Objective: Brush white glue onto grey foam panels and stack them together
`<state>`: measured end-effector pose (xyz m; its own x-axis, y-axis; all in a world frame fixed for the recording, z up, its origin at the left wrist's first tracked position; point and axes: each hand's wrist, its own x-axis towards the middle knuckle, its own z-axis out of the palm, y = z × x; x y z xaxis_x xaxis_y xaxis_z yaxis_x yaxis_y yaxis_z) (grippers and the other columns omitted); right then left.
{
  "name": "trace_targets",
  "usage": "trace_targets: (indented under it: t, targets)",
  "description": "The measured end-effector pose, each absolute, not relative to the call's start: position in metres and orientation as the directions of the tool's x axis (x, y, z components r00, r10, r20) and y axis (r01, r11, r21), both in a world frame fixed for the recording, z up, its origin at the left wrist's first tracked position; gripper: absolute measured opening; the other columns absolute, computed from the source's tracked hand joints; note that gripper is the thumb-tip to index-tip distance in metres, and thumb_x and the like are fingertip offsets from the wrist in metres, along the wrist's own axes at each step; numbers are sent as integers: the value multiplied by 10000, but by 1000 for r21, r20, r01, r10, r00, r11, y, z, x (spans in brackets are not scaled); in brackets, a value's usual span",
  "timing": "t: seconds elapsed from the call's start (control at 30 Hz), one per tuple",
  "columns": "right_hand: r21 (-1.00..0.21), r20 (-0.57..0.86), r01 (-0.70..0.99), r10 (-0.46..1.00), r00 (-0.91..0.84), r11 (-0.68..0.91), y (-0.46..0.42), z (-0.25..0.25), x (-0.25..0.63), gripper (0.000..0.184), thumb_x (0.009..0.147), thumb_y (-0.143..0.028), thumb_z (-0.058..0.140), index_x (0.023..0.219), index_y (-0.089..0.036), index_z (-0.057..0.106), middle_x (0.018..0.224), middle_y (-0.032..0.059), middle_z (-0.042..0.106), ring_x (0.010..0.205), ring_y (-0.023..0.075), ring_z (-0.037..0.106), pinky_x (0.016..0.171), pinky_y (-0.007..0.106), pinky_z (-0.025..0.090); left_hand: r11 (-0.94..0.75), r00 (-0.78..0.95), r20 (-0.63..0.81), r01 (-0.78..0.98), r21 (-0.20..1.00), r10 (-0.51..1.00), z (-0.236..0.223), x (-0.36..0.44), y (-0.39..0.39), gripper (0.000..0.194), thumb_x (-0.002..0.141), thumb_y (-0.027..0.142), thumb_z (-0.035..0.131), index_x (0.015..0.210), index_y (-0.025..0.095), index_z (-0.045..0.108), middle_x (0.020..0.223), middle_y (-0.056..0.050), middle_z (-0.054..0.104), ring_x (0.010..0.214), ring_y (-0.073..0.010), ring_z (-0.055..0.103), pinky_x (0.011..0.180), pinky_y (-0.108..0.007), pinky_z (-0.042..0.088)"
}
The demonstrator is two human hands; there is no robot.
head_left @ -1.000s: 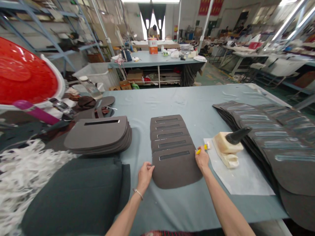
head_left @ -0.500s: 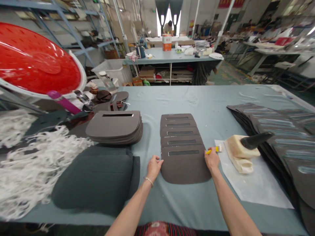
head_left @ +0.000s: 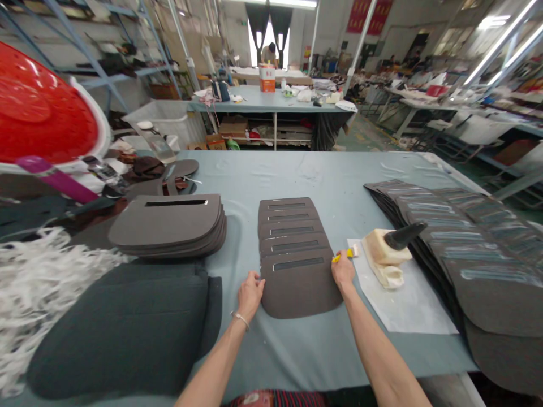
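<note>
My left hand (head_left: pixel 250 295), with a pale bracelet (head_left: pixel 240 320) at the wrist, has its thumb and fingers drawn together at the left edge of the dark grey, round-cornered flat panels (head_left: pixel 301 291) lying in front of me; whether it pinches that edge or only touches it, I cannot tell. My right hand (head_left: pixel 343 272) is at their right edge, its fingers closed around a small yellow-handled brush (head_left: pixel 345 254) whose pale bristles point away to the right. The panels lie on the blue-green covered desk (head_left: pixel 297 356) between my hands, overlapping in a staggered row that runs away from me, each with a narrow rectangular slot near its far edge. To the right, a cream plastic container (head_left: pixel 386 249) with a black nozzle-like piece (head_left: pixel 405 234) stands on a white sheet (head_left: pixel 407 311), and beyond it many more grey panels (head_left: pixel 487 265) fan out, glossy streaks around their slots. On my left sits a neat stack of slotted grey panels (head_left: pixel 169 223), with folded dark green fabric (head_left: pixel 127 328) nearer me and a tangled heap of white strips (head_left: pixel 51 288) beside it. Farther back, a person (head_left: pixel 268 52) is at another work surface near the window.
</note>
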<state>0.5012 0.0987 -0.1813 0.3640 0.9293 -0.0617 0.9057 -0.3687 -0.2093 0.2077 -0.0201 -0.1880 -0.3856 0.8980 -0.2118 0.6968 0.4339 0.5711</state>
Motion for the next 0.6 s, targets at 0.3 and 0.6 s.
trace_targets:
  t: [0.3,0.6]
  targets:
    - [-195,-20,928,947,320,-317,95,-184,501,246,900,-293,449,1121,-190,480,845,67,601,734,172,589,610,245,348,417,-364,-210,714,562,907,-188,208,-21,164,836,294,531,977,222,490,734,10,644,698,-139,589,594,-229,318]
    - [-159,97,966,971,219,-202,90,-180,496,262,847,-182,406,1075,-170,535,884,112,562,879,250,560,635,294,386,372,-375,-115,740,560,920,-164,218,-25,117,857,236,454,847,198,565,942,-47,552,822,-147,537,698,-248,394]
